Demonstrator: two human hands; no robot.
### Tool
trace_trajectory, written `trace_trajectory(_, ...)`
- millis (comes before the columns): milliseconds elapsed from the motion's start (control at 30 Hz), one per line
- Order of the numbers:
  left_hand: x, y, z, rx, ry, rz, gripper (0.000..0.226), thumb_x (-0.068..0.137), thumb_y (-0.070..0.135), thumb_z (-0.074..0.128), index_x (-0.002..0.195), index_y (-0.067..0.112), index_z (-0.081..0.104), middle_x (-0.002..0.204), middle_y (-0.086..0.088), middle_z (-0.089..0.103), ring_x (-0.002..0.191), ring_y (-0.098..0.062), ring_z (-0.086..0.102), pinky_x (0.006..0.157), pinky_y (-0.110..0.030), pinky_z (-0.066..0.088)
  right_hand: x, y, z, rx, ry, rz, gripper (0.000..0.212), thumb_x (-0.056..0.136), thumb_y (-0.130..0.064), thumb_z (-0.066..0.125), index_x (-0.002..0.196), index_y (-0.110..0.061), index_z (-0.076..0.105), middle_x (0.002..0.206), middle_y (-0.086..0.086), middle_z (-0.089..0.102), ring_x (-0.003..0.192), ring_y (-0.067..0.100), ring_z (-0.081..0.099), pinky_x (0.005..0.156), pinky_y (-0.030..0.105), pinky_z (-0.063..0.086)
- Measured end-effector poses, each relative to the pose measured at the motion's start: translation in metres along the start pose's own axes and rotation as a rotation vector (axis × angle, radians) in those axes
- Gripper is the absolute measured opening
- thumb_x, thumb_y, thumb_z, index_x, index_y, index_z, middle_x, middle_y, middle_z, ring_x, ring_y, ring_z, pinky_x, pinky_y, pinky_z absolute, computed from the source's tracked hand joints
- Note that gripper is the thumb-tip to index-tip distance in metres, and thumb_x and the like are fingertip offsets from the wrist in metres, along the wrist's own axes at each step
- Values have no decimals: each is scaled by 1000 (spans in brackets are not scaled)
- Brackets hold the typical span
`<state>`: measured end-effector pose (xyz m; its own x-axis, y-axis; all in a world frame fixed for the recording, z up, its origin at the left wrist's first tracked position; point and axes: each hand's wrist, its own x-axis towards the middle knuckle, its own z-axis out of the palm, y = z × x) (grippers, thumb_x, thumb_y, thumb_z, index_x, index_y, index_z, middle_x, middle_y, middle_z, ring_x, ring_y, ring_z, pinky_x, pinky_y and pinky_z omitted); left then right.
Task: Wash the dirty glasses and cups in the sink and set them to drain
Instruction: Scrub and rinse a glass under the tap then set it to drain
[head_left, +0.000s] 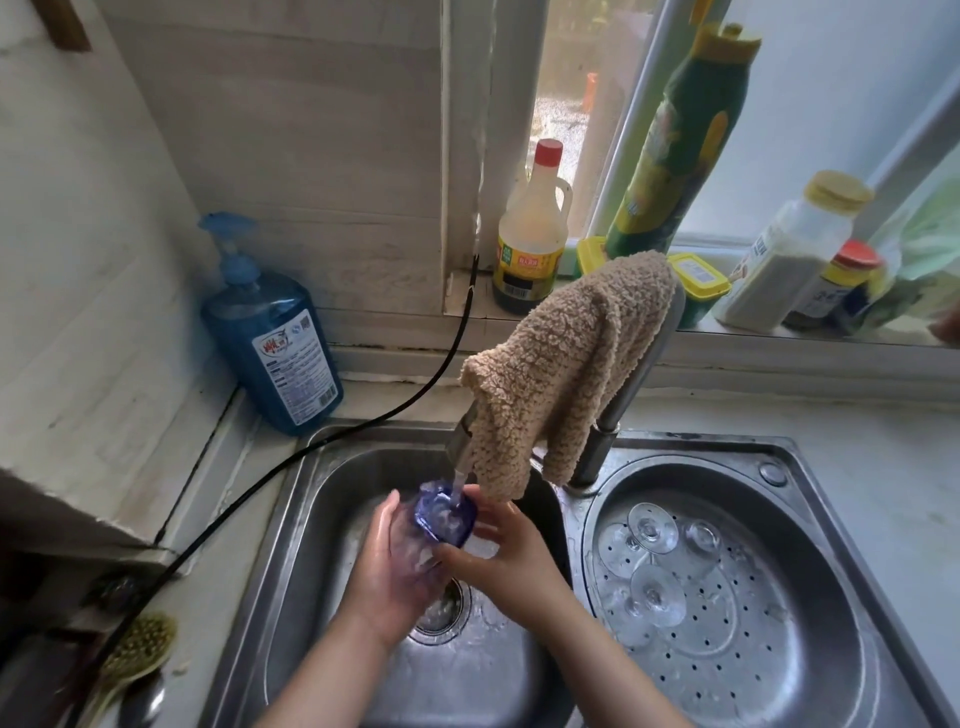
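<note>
A blue-purple glass cup (444, 519) is held mouth-up under the running tap (462, 447) over the left sink basin (311, 519). My left hand (387, 566) grips the cup's body from the left. My right hand (501, 551) holds it from the right, fingers at the rim. Water streams into the cup. In the right basin, several clear stemmed glasses (654, 561) stand upside down on a perforated metal drain tray (737, 613).
A beige cloth (561, 364) hangs over the tap's neck. A blue soap pump bottle (270, 332) stands at the back left, a black cable (363, 421) runs across the counter. Bottles and jars (530, 234) line the window sill. A brush (135, 649) lies front left.
</note>
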<state>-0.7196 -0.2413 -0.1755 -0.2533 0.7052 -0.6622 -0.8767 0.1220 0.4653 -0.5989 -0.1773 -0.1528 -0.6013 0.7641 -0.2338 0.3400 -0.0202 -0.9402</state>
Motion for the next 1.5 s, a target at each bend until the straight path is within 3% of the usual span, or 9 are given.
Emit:
trace_trajectory(167, -9, 5, 15, 511, -50, 391, 38, 71, 37, 72, 106, 24, 66, 112, -10, 69, 100, -26, 67, 82, -38, 53, -12, 19, -17, 29, -49, 88, 55, 67, -12, 78, 113, -28, 53, 111, -3, 65, 91, 12, 69, 77, 27, 56)
trace_trajectory(367, -12, 3, 15, 749, -83, 510, 55, 59, 51, 72, 110, 33, 63, 113, 0, 68, 107, -18, 64, 95, -39, 51, -24, 22, -12, 88, 48, 74, 60, 70, 9, 69, 112, -29, 51, 113, -2, 63, 87, 9, 67, 67, 20, 52)
trace_trajectory(467, -12, -2, 13, 662, -82, 380, 36, 83, 43, 57, 112, 23, 64, 110, -14, 68, 99, -30, 67, 87, -51, 54, -34, 18, -18, 5, 31, 43, 60, 63, -18, 78, 115, -37, 53, 114, -13, 62, 96, 6, 63, 73, 18, 50)
trace_trajectory(633, -18, -26, 11, 340, -155, -62, 38, 91, 29, 41, 101, 3, 66, 94, -21, 70, 74, -28, 68, 53, -30, 54, -56, 6, -25, -310, 67, -44, 60, 59, -55, 74, 112, -50, 45, 111, -24, 55, 107, -5, 51, 90, 15, 42)
trace_trajectory(800, -16, -54, 15, 536, -182, -216, 46, 95, 45, 40, 112, 13, 68, 106, -17, 71, 98, -31, 66, 81, -45, 54, -83, 8, -41, -458, 296, -65, 53, 56, -56, 70, 105, -42, 55, 92, -33, 53, 94, -7, 51, 84, 12, 40)
trace_trajectory(1033, -2, -90, 28, 1305, -54, 51, 19, 95, 37, 55, 110, 25, 55, 126, -3, 60, 104, -13, 56, 86, -21, 39, -134, 35, -106, -421, 639, 147, 58, 46, -59, 79, 96, -43, 55, 94, -23, 59, 93, -1, 56, 82, 16, 41)
trace_trajectory(1133, -3, -113, 36, 1586, -78, 198, 49, 90, 39, 61, 134, 21, 48, 140, 0, 51, 125, -8, 50, 102, -14, 31, -147, 50, -153, -359, 825, 281, 53, 51, -40, 89, 87, -44, 50, 90, -16, 60, 86, 11, 56, 75, 24, 38)
trace_trajectory(1267, 12, -136, 68, 1813, -219, 282, 73, 95, 40, 51, 153, 16, 14, 161, 2, 11, 147, -8, 14, 113, -19, 15, -129, 92, -199, -373, 755, 471, 55, 59, -45, 83, 100, -35, 48, 93, -7, 62, 86, 17, 57, 71, 29, 41)
trace_trajectory(1500, 32, -178, 100, 1836, -12, 132, 68, 99, 40, 41, 150, 5, 15, 160, -14, 9, 147, -23, 17, 115, -28, 21, -82, 167, -225, -324, 539, 493, 46, 63, -33, 81, 95, -25, 49, 88, -3, 61, 75, 16, 56, 58, 22, 40)
